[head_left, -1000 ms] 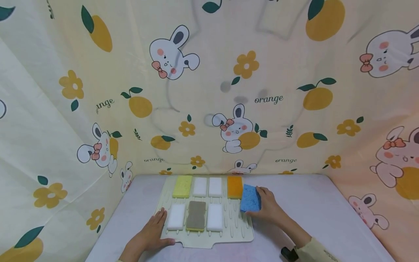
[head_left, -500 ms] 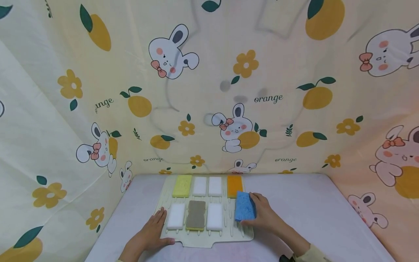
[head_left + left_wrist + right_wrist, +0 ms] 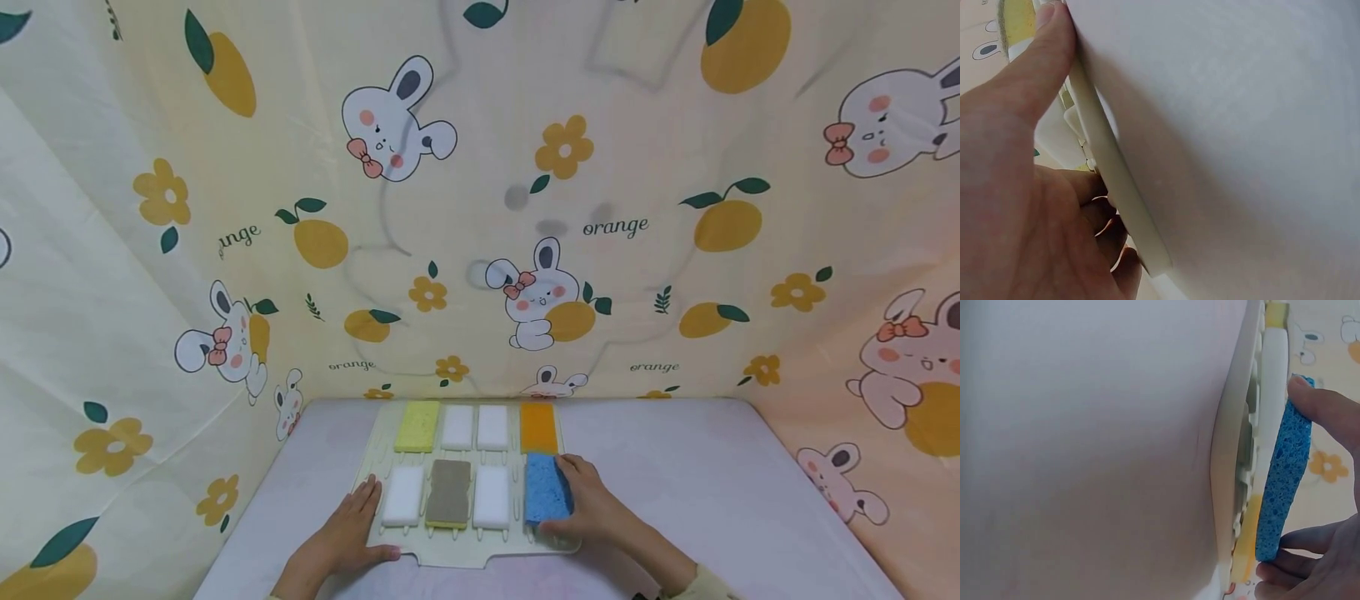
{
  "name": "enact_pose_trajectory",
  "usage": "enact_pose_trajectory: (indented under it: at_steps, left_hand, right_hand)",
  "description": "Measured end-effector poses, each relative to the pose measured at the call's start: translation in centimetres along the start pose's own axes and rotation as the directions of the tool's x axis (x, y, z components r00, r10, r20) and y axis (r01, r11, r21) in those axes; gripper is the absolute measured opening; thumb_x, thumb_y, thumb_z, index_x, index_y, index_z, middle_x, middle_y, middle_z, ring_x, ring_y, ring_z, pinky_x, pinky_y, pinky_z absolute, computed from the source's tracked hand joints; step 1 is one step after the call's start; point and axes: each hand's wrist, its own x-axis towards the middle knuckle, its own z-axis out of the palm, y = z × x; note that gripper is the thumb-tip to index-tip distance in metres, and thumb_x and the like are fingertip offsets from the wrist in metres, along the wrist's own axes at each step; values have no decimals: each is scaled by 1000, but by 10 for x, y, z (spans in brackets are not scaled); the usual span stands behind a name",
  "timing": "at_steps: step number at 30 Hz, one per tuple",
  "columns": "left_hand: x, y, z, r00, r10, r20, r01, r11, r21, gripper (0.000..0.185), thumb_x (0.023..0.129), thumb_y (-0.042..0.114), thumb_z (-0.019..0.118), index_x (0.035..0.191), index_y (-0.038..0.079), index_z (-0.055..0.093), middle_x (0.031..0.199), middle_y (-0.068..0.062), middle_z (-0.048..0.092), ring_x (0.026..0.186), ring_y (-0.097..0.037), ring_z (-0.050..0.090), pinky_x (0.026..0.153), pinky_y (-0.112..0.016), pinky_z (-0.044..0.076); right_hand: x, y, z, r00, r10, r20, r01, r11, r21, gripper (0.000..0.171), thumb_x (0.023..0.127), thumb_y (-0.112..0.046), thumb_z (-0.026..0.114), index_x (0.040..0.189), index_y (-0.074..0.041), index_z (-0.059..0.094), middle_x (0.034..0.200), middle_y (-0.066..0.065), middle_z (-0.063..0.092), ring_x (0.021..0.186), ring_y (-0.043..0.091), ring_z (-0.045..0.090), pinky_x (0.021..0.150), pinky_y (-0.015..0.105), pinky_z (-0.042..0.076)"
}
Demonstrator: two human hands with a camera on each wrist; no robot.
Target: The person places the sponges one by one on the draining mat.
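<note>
A cream ribbed mat [image 3: 465, 550] lies on the table with two rows of sponges. The back row holds a yellow sponge [image 3: 417, 426], two white ones and an orange sponge [image 3: 538, 428]. In front lie a white sponge [image 3: 403, 496], a grey-topped sponge [image 3: 449, 493] and another white one [image 3: 492, 497]. My right hand [image 3: 579, 502] pinches a blue sponge [image 3: 540, 492] at the front row's right end, just before the orange one. In the right wrist view the blue sponge [image 3: 1282, 481] lies flat against the mat [image 3: 1225, 462]. My left hand [image 3: 348, 527] rests flat on the mat's front left corner [image 3: 1116, 187].
The table [image 3: 712, 483] is covered in pale lilac cloth. Printed fabric walls [image 3: 480, 208] with rabbits and oranges close it in at the back and on both sides. Bare tabletop stretches to the right of the mat and in a narrower strip on its left.
My right hand has carried the blue sponge left and toward me, from beside the orange sponge down onto the mat's front row. The left hand has stayed put.
</note>
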Motion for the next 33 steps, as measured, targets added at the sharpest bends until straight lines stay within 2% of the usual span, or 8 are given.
enact_pose_trajectory:
  at_steps: [15,24,33]
  left_hand:
    - [-1,4,0,1000,2,8,-2,1000,-11,120,85,63,84,161,-13,31,172,-32,24,161,-45,23,132,-59,23]
    - [1,2,2,1000,18,6,-18,1000,-6,121,85,64,83,162,-13,30,173,-31,23,162,-44,22,132,-59,23]
    - [0,-3,2,999,35,25,-33,997,-69,125,83,66,83,161,-15,28,172,-36,20,160,-50,20,131,-64,19]
  right_hand:
    - [-2,-3,6,998,-14,53,15,1000,-9,130,68,-55,101,164,5,35,168,27,32,152,44,36,123,65,38]
    - [-3,1,9,998,-2,69,3,1000,-13,131,70,-56,100,166,3,32,169,27,30,154,44,34,122,66,39]
    - [-6,4,6,993,-67,94,66,998,12,129,75,-57,96,167,3,29,172,30,24,157,49,28,122,70,35]
